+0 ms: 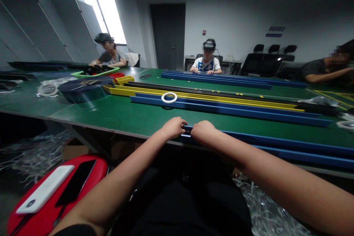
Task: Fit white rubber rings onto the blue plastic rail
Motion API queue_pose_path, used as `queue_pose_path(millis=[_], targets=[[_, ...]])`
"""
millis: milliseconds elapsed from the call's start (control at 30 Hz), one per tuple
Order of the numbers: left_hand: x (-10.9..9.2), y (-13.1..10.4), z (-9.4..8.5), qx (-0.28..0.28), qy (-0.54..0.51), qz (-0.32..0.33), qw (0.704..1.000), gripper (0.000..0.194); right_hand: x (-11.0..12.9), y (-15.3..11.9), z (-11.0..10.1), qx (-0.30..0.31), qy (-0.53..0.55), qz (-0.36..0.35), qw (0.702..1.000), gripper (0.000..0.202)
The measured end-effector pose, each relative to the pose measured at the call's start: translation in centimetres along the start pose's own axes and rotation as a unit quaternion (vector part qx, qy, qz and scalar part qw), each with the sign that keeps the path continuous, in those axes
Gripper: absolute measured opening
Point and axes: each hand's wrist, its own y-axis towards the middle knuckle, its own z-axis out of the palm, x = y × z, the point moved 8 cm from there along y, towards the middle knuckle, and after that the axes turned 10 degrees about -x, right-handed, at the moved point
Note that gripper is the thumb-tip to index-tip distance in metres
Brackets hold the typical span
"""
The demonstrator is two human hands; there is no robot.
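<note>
A long blue channel-shaped profile lies along the near edge of the green table, its left end between my two hands. My left hand is at that end, fingers curled and touching it; its palm side is hidden. Close beside it, my right hand is closed over the profile, knuckles up, fingertips out of sight. Beyond the hands, a second blue profile lies across the table with a white tape roll resting on it. Yellow profiles and black ones lie just behind.
A wide dark-blue roll, a green tray and a yellow bin stand at left. More blue profiles lie farther back. Three people sit around the table. A red stool with a white device and a phone is at my left.
</note>
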Motion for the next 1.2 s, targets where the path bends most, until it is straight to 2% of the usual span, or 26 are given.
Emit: queue_pose_path(millis=[67, 167, 367, 467, 600, 733, 933, 1200], targets=[[-0.4, 0.2, 0.3, 0.019, -0.026, 0.023, 0.999, 0.024, 0.0, 0.1, 0.1, 0.000, 0.001, -0.002, 1.000, 0.026], [0.1, -0.1, 0.9, 0.036, -0.060, -0.005, 0.997, 0.017, -0.5, -0.2, -0.1, 0.000, 0.004, -0.005, 1.000, 0.024], [1.0, -0.8, 1.3, 0.009, -0.072, -0.031, 0.997, 0.012, -2.7, -2.8, -1.7, -0.036, 0.012, -0.037, 0.999, 0.029], [1.2, -0.8, 1.4, 0.007, -0.084, -0.032, 0.996, 0.012, -3.6, -4.1, -1.8, -0.062, 0.010, -0.047, 0.997, 0.034], [1.4, -0.8, 1.6, 0.010, -0.095, -0.030, 0.995, 0.015, -4.3, -5.4, -0.9, -0.084, 0.006, -0.060, 0.995, 0.038], [1.7, -0.8, 1.8, 0.011, -0.102, -0.029, 0.994, 0.019, -4.6, -5.8, 0.3, -0.068, -0.003, -0.045, 0.997, 0.041], [1.7, -0.9, 1.8, 0.008, -0.095, -0.026, 0.995, 0.020, -4.3, -4.9, 1.8, -0.021, -0.039, -0.049, 0.998, 0.042], [1.1, -0.4, 1.6, 0.038, -0.054, -0.016, 0.998, 0.024, -4.2, -4.0, 3.1, -0.007, -0.040, -0.043, 0.998, 0.036]])
